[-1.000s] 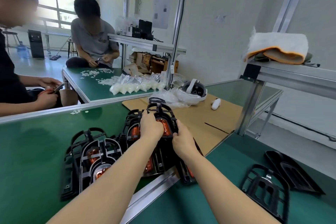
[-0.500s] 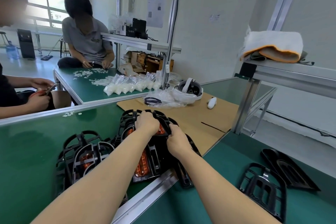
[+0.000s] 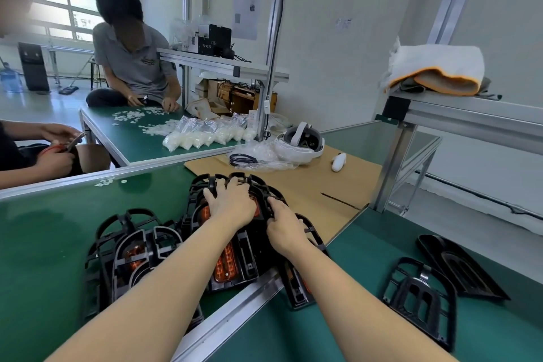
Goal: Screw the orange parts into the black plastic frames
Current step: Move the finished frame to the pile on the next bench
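Observation:
A black plastic frame [image 3: 246, 256] with an orange part [image 3: 225, 263] seated in it lies on top of a pile of similar frames on the green table. My left hand [image 3: 230, 200] lies over the frame's far end, fingers curled round its ribs. My right hand [image 3: 283, 228] grips the frame's right edge. Another frame holding an orange part [image 3: 133, 256] lies to the left. An empty black frame [image 3: 420, 300] and a black cover [image 3: 461, 267] lie at the right.
An aluminium rail [image 3: 235, 314] runs diagonally under the pile. Behind lie a cardboard sheet [image 3: 317, 182], a white headset [image 3: 302, 141], plastic bags [image 3: 202, 134] and scissors [image 3: 244, 159]. A metal post [image 3: 390, 161] and shelf stand right. Two people work at the left.
Both hands and the top frame have shifted slightly toward the near edge; my left hand has spread over the frame's far end. The view has drifted to the left.

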Tool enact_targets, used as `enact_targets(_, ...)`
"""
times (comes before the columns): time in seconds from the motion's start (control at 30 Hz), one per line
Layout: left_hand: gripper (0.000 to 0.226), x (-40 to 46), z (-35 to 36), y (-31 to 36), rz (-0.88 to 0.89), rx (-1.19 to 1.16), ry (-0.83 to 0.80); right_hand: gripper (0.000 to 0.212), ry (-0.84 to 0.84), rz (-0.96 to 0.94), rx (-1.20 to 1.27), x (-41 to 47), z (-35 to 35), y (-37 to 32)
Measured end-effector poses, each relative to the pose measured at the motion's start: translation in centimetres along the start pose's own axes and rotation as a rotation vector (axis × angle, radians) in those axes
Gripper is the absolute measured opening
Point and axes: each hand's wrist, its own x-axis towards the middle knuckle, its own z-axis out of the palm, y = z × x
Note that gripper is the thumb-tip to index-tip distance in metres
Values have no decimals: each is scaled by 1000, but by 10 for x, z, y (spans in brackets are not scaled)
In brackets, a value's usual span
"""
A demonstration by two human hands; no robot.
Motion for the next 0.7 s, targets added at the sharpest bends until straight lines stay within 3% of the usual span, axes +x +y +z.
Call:
enact_targets(0.37, 50, -24, 7, 21, 125, 6, 133, 56, 87, -29, -15, -28, -4, 22)
enact_targets(0.7, 51, -77, 46, 74, 302, -78, 92, 55, 176, 151, -27, -83, -32, 81)
